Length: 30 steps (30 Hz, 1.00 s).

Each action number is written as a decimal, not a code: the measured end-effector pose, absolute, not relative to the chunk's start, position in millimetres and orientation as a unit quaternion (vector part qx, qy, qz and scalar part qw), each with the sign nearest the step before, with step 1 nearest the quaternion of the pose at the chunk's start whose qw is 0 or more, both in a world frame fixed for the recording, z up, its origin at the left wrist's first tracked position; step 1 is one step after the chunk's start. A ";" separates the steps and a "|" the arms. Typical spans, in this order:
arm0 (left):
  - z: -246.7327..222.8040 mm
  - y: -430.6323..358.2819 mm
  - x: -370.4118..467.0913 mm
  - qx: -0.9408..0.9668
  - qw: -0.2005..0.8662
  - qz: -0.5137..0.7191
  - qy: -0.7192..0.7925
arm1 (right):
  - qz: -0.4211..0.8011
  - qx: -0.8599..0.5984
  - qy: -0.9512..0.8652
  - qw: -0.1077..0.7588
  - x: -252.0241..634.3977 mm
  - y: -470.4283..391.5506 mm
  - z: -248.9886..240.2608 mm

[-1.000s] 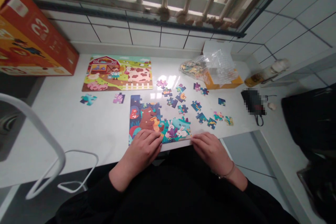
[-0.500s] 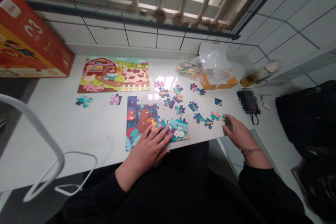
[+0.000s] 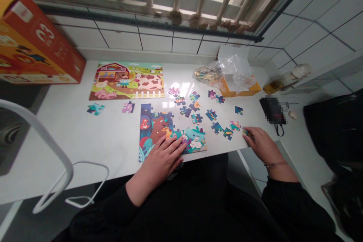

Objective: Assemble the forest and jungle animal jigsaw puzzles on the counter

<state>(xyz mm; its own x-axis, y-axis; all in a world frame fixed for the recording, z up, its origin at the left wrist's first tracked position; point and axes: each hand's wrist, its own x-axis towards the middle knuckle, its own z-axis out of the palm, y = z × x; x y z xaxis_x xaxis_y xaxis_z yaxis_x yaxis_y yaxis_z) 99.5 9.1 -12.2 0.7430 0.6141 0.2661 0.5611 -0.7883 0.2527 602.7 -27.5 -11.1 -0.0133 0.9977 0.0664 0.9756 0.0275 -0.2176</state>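
Note:
My left hand (image 3: 164, 159) lies with its fingers spread on the lower part of a partly joined puzzle (image 3: 155, 124) that shows a bear and white rabbits. Near the counter's front edge on the right, my right hand (image 3: 261, 141) has its fingers closed on a small dark puzzle piece (image 3: 248, 134), mostly covered by the fingers. Several loose pieces (image 3: 211, 115) are scattered between the joined puzzle and my right hand. Left of the joined part are a purple piece (image 3: 128, 107) and a teal piece (image 3: 95, 109).
A farm puzzle (image 3: 127, 81) lies at the back left beside a large orange box (image 3: 53, 45). A bag of pieces (image 3: 208, 73) leans by an open yellow box (image 3: 241, 91). A bottle (image 3: 273, 86), a black pouch (image 3: 272, 110) and a curved white tube (image 3: 56, 147) also stand out.
The whole view has shifted slightly. The piece at my right hand is now more covered by the fingers. My left hand stays on the joined puzzle.

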 end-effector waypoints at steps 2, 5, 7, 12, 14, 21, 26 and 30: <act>-11.5 8.6 98.6 0.929 0.081 0.168 0.320 | 0.056 -0.695 -0.709 0.109 600.8 -28.2 -11.2; -10.2 7.7 97.3 0.928 0.085 0.163 0.325 | 0.058 -0.690 -0.712 0.119 595.7 -30.0 -10.9; -9.4 7.3 96.8 0.927 0.087 0.159 0.329 | 0.056 -0.686 -0.715 0.124 589.4 -31.3 -10.1; -8.7 6.6 96.1 0.926 0.088 0.154 0.332 | 0.049 -0.655 -0.742 0.136 554.8 -32.5 1.1; -8.8 6.7 96.1 0.926 0.089 0.153 0.333 | 0.055 -0.634 -0.758 0.144 531.7 -31.6 10.2; -4.7 23.4 105.9 0.925 0.091 0.128 0.347 | 0.108 -0.548 -0.815 0.156 447.6 -21.2 24.7; -2.5 46.9 119.8 0.914 0.081 0.102 0.383 | 0.124 -0.525 -0.832 0.131 430.7 -20.0 13.3; -2.6 55.6 122.7 0.909 0.081 0.088 0.398 | 0.127 -0.523 -0.833 0.131 432.5 -22.9 11.3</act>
